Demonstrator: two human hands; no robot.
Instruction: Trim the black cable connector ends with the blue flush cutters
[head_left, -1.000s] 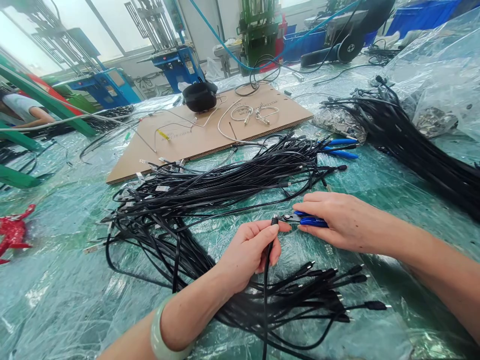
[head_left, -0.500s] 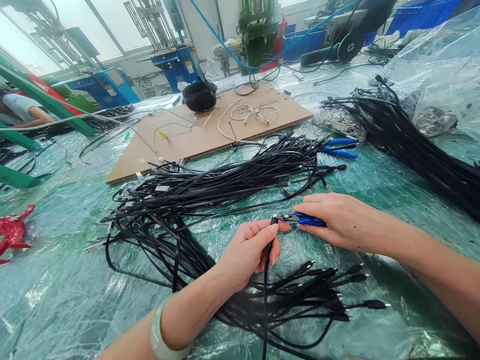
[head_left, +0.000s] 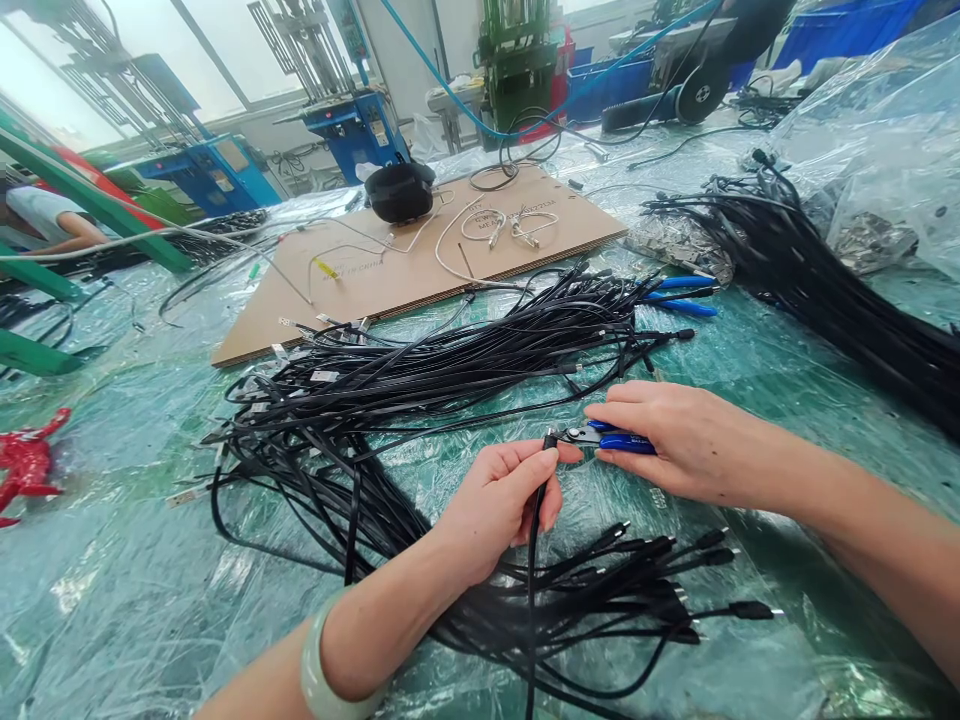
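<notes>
Between thumb and fingers, my left hand (head_left: pixel 517 490) pinches a black cable (head_left: pixel 532 570) just below its connector end, which points up. The rest of that cable hangs down toward the bottom edge. My right hand (head_left: pixel 675 440) is closed around the blue handles of flush cutters (head_left: pixel 619 440). Their metal jaws reach left to the connector end; whether they touch it is too small to tell. Below and behind my left hand lies a bundle of black cables (head_left: pixel 592 610) with plugs fanned out to the right. A second bundle of black cables (head_left: pixel 450 350) lies beyond my hands.
Past the bundles lies a flat cardboard sheet (head_left: pixel 420 260) carrying a black bowl-like container (head_left: pixel 400 192) and pale cables. Blue-handled pliers (head_left: pixel 682 297) rest by the far bundle. More black cables (head_left: pixel 817 270) lie at right, a red object (head_left: pixel 26 465) at left. Plastic film covers the table.
The cutters' handles look slightly further apart, and my right hand has shifted very little. My left hand and the cable stay in place.
</notes>
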